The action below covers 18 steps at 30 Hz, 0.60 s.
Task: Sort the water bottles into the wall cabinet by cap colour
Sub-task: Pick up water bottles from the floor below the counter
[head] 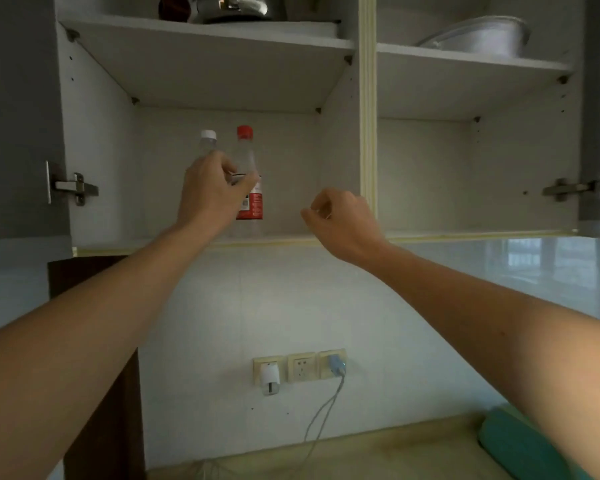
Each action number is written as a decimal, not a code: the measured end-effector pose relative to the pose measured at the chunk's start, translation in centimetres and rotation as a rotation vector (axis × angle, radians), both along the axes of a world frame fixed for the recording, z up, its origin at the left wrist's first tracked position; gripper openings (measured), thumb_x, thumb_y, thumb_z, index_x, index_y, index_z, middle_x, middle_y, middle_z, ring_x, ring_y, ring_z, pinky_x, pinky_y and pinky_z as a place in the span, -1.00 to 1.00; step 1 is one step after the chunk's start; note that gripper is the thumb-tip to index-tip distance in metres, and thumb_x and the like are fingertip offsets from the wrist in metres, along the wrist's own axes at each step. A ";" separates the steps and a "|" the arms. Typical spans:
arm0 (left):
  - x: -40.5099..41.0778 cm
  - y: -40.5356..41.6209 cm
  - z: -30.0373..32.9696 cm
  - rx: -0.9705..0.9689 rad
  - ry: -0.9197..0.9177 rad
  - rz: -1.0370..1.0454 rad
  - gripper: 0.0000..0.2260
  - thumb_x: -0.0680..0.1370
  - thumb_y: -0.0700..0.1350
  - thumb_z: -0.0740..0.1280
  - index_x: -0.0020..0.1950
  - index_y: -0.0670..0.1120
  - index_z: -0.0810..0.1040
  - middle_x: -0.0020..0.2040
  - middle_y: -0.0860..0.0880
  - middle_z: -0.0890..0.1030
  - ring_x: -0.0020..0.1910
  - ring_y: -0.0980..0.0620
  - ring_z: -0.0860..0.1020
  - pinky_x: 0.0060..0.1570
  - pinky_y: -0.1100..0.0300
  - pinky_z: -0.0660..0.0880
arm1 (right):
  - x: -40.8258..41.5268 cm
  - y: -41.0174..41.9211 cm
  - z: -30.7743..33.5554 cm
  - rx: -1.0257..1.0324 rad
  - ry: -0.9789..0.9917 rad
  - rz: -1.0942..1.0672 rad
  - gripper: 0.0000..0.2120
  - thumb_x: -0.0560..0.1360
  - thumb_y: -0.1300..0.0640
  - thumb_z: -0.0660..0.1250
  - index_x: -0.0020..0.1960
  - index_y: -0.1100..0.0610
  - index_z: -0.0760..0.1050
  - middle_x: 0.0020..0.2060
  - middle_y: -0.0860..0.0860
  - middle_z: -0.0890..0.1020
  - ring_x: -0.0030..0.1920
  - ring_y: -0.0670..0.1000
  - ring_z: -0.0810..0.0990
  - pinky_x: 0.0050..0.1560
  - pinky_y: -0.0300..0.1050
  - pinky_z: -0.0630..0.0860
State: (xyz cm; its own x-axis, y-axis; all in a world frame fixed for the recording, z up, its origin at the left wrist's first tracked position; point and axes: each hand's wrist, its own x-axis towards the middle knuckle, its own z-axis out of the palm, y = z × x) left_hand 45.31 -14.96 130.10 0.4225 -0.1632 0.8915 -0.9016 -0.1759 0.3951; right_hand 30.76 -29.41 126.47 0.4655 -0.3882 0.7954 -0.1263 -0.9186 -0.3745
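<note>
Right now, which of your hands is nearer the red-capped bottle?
Left. The left hand grips the white-capped bottle right beside the red-capped bottle, overlapping it; the right hand hangs apart to its right, holding nothing.

Steel pot (234, 6), basin (482, 36) on upper shelves.

Head view, upward, near wall cabinet (368, 133)
</note>
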 end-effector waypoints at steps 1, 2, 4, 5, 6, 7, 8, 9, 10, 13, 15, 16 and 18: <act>-1.6 0.2 -0.3 -0.009 -0.032 -0.024 -0.69 0.57 0.07 0.41 0.06 -0.19 0.59 -0.01 -0.13 0.63 0.00 -0.10 0.60 0.06 -0.04 0.54 | -1.4 0.2 -0.6 0.008 -0.013 0.009 -0.78 0.57 -0.07 0.31 -0.04 0.07 0.58 -0.17 -0.01 0.65 -0.13 0.05 0.59 -0.12 -0.04 0.53; -3.2 0.3 -0.8 -0.017 -0.054 -0.044 -0.69 0.58 0.06 0.39 -0.01 -0.20 0.61 -0.07 -0.13 0.65 -0.06 -0.11 0.61 0.02 -0.03 0.54 | -2.7 0.4 -1.3 0.015 -0.029 0.021 -0.76 0.57 -0.06 0.29 -0.15 0.08 0.55 -0.27 -0.02 0.61 -0.22 0.03 0.57 -0.19 -0.05 0.51; -6.2 0.3 -2.1 -0.032 -0.078 -0.070 -0.64 0.62 0.06 0.33 -0.11 -0.25 0.60 -0.19 -0.16 0.63 -0.17 -0.14 0.59 -0.09 -0.05 0.52 | -5.0 0.7 -2.6 0.027 -0.053 0.050 -0.67 0.57 -0.03 0.26 -0.30 0.13 0.44 -0.43 -0.04 0.51 -0.38 0.00 0.47 -0.31 -0.07 0.42; -7.6 0.2 -3.0 -0.031 -0.077 -0.082 -0.59 0.64 0.07 0.30 -0.17 -0.26 0.57 -0.24 -0.17 0.61 -0.22 -0.16 0.55 -0.16 -0.04 0.49 | -6.0 0.8 -3.3 0.037 -0.061 0.069 -0.64 0.58 -0.02 0.25 -0.33 0.14 0.39 -0.47 -0.02 0.45 -0.43 -0.01 0.39 -0.36 -0.10 0.37; -8.9 0.0 -4.1 -0.021 -0.058 -0.101 -0.56 0.65 0.08 0.27 -0.20 -0.27 0.54 -0.28 -0.17 0.57 -0.27 -0.14 0.51 -0.24 0.00 0.44 | -7.0 0.9 -4.2 0.049 -0.068 0.091 -0.62 0.59 -0.01 0.24 -0.36 0.13 0.35 -0.49 -0.01 0.39 -0.47 -0.03 0.32 -0.40 -0.11 0.31; -10.1 -0.1 -5.4 -0.005 -0.024 -0.129 -0.54 0.66 0.09 0.24 -0.20 -0.28 0.52 -0.30 -0.15 0.54 -0.32 -0.10 0.47 -0.29 0.06 0.37 | -7.9 1.1 -5.2 0.068 -0.074 0.115 -0.61 0.60 0.01 0.23 -0.37 0.12 0.31 -0.50 0.00 0.36 -0.48 -0.06 0.27 -0.42 -0.12 0.27; -11.2 -0.3 -6.8 0.010 0.019 -0.162 -0.53 0.67 0.10 0.22 -0.19 -0.27 0.52 -0.31 -0.12 0.52 -0.34 -0.04 0.44 -0.31 0.11 0.32 | -8.7 1.3 -6.4 0.097 -0.081 0.144 -0.59 0.60 0.02 0.22 -0.38 0.11 0.27 -0.50 -0.01 0.33 -0.49 -0.07 0.24 -0.44 -0.12 0.24; -12.2 -0.3 -8.3 0.022 0.059 -0.191 -0.53 0.67 0.11 0.22 -0.19 -0.27 0.51 -0.32 -0.11 0.49 -0.36 -0.01 0.41 -0.32 0.14 0.30 | -9.4 1.5 -7.6 0.137 -0.089 0.172 -0.58 0.61 0.04 0.22 -0.39 0.09 0.23 -0.52 -0.03 0.29 -0.50 -0.09 0.21 -0.45 -0.14 0.21; -13.0 -0.3 -9.8 0.034 0.095 -0.214 -0.54 0.67 0.10 0.22 -0.22 -0.26 0.49 -0.34 -0.10 0.46 -0.36 0.01 0.38 -0.31 0.13 0.29 | -10.2 1.7 -9.1 0.182 -0.095 0.194 -0.55 0.61 0.06 0.22 -0.41 0.08 0.18 -0.55 -0.08 0.25 -0.51 -0.10 0.18 -0.49 -0.21 0.17; -15.0 0.1 -15.1 0.073 0.212 -0.237 -0.53 0.67 0.09 0.21 -0.27 -0.25 0.42 -0.37 -0.11 0.40 -0.37 0.02 0.35 -0.31 0.12 0.27 | -12.9 2.4 -14.2 0.295 -0.055 0.200 -0.51 0.62 0.09 0.21 -0.43 0.05 0.09 -0.61 -0.13 0.16 -0.55 -0.10 0.14 -0.55 -0.29 0.12; -16.2 0.3 -18.8 0.091 0.300 -0.270 -0.55 0.67 0.11 0.21 -0.30 -0.18 0.37 -0.35 -0.13 0.40 -0.35 0.00 0.36 -0.30 0.11 0.28 | -14.9 2.4 -17.6 0.332 0.007 0.168 -0.52 0.62 0.08 0.20 -0.43 0.05 0.11 -0.60 -0.14 0.18 -0.53 -0.10 0.16 -0.51 -0.25 0.12; -16.8 0.3 -20.6 0.100 0.343 -0.290 -0.56 0.66 0.11 0.21 -0.30 -0.14 0.35 -0.35 -0.12 0.39 -0.35 -0.01 0.35 -0.30 0.10 0.28 | -16.0 2.3 -19.2 0.337 0.041 0.138 -0.54 0.62 0.07 0.20 -0.42 0.06 0.15 -0.57 -0.14 0.23 -0.51 -0.11 0.19 -0.48 -0.23 0.12; -18.1 0.3 -24.0 0.120 0.429 -0.337 -0.59 0.67 0.12 0.21 -0.25 -0.14 0.38 -0.34 -0.13 0.39 -0.36 0.00 0.35 -0.30 0.09 0.28 | -18.5 2.4 -22.5 0.338 0.119 0.093 -0.62 0.62 0.03 0.19 -0.35 0.08 0.30 -0.49 -0.08 0.37 -0.48 -0.12 0.28 -0.43 -0.17 0.20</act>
State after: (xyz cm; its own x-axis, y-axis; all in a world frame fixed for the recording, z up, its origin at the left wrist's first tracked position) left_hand 27.21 -14.64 106.11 0.6506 -0.4416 0.6179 -0.6782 0.0283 0.7343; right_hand 12.30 -27.02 103.92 0.5924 -0.5717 0.5676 -0.1093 -0.7551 -0.6464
